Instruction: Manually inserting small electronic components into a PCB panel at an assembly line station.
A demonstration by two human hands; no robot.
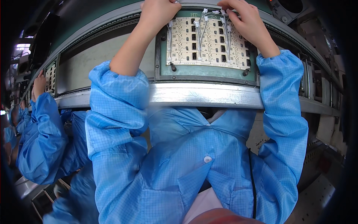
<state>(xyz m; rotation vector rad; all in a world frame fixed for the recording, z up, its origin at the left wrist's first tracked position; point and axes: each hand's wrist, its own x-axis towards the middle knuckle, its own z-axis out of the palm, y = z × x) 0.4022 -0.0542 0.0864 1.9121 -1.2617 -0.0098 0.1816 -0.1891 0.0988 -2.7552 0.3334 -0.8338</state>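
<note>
A panel of cream-coloured circuit boards [182,41] with black components sits in a green fixture [209,70] in front of me. Thin white cables [201,39] with white plug ends lie across the boards in several places. At the panel's far left corner, my left hand [160,11] is closed in a pinch; a small white bit shows at its fingertips, at the picture's top edge. My right hand [246,16] reaches over the far right part, thumb and forefinger curled around a white cable connector [223,12]. Some of its fingers are hidden.
A metal rail [209,95] runs along the near side of the fixture, between it and my body. Black knobs [172,66] stand on the fixture's near edge. To the left, a co-worker in a blue smock [43,138] has a hand at another board panel [51,78].
</note>
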